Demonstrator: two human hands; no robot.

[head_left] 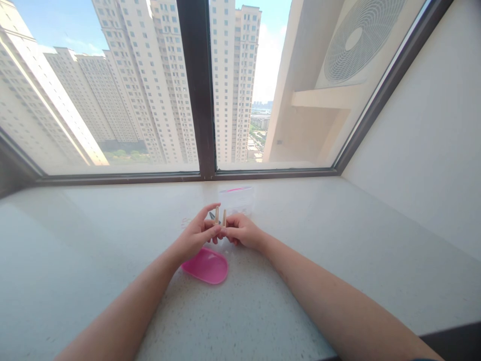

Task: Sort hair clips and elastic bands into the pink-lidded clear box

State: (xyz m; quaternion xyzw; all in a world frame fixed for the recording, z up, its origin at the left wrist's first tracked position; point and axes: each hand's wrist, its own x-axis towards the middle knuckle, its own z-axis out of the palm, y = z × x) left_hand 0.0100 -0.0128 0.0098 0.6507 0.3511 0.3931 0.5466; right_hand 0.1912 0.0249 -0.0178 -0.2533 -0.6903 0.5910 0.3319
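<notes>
My left hand [197, 231] and my right hand [242, 230] meet above the sill, fingertips nearly touching. Between them stand two slim, light wooden pieces, shaped like the legs of a clothespin. The left wooden piece [217, 214] is pinched in my left hand, whose index finger stretches up past it. The thumb and fingers of my right hand close on the right wooden piece [224, 218]. Whether the two are joined lower down is hidden by the fingers. A thin dark object [212, 216] shows behind the left piece; its kind is unclear. Below my left hand lies a pink, shallow dish [208, 266].
A clear zip bag [236, 195] with a pink seal lies just beyond my hands. Small pale rings [185, 221], hard to make out, are left of my left hand. The speckled white sill [93, 240] runs up to a dark-framed window [199, 90], with a white wall [421, 130] at right.
</notes>
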